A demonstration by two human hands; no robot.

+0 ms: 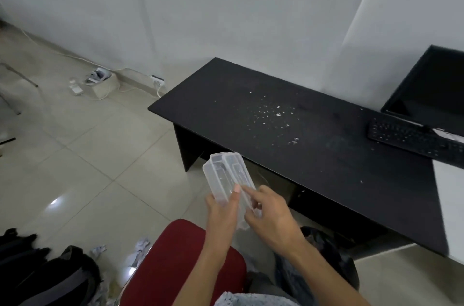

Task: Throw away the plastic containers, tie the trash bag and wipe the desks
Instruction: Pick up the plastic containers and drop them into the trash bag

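Observation:
Two clear plastic containers are stacked together and held upright in front of me, just off the near edge of the black desk. My left hand grips them from the left with the thumb on their face. My right hand holds their lower right side, index finger stretched across the front. White crumbs are scattered over the middle of the desk top. A dark trash bag sits on the floor under my right forearm, partly hidden.
A black monitor and keyboard stand at the desk's right end. A red chair seat is right below my arms. Black backpacks and crumpled paper lie on the tiled floor at left. A power strip and cables run along the wall.

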